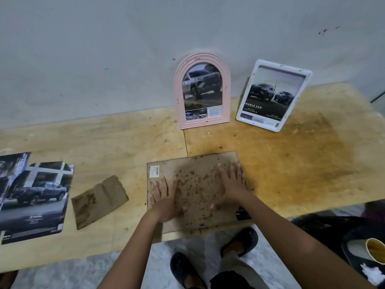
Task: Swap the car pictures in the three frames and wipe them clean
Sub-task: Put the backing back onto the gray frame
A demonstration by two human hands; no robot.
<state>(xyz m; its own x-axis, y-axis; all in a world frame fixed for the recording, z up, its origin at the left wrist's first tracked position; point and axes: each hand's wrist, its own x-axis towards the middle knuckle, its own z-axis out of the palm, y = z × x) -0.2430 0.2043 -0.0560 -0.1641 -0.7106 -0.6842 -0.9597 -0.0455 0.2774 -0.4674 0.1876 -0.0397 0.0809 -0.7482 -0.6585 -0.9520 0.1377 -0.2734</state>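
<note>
Head view: left hand (164, 200) and right hand (231, 184) press flat on frame backing (198, 184).

A: What stood behind the table (312, 155)?
B: A plain grey wall (104, 49), scuffed, with dark specks at upper right.
A: And the surfaces?
B: The tabletop was stained plywood; the floor (68, 265) was mottled grey.

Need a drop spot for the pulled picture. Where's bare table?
Widest free patch: right side, between the white frame and the table's front edge, beside the right hand. Also open: back-left along the wall, behind the cloth. Crowded: front-left to centre, with loose car pictures, cloth, backing board.
</note>
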